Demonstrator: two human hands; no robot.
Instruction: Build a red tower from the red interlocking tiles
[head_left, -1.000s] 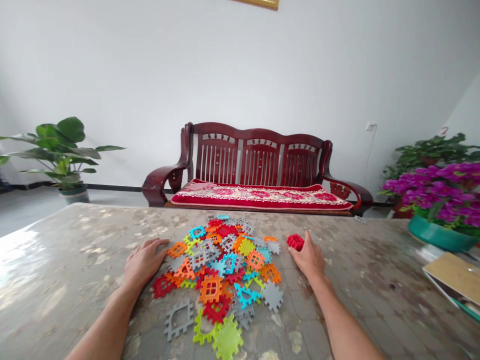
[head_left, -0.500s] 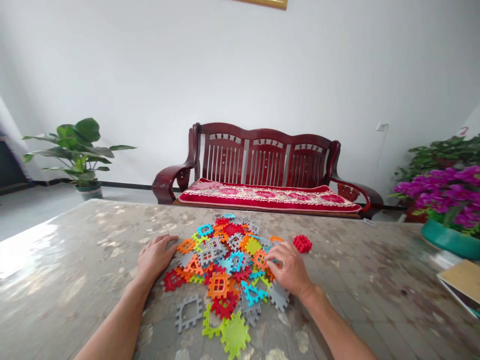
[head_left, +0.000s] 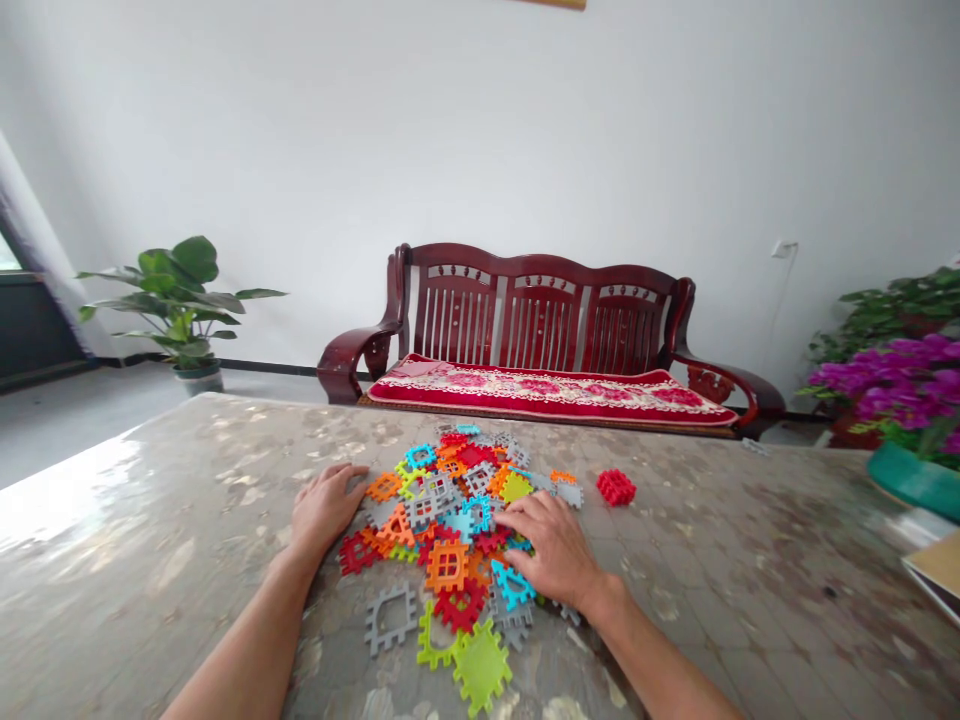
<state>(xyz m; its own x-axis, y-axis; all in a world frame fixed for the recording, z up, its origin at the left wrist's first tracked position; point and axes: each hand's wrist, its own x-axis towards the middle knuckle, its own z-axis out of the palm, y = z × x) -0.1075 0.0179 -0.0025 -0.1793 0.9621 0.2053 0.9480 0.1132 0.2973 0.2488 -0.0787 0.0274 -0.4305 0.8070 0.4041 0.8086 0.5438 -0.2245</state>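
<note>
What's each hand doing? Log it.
left hand: beside pile of pieces | right hand: over pile's right side | red block: apart, right of pile

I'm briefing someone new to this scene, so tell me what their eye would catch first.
Probably the bright heap of toothed pieces on the patterned table, with the left hand at its left edge and the right hand over its right side. Next, the red toothed block lying apart to the heap's right, then the dark red bench beyond the table.

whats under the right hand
The right hand is over the right side of the pile of plastic pieces. A blue piece shows near the thumb, a gray piece by the wrist; whatever the palm covers cannot be seen.
</note>
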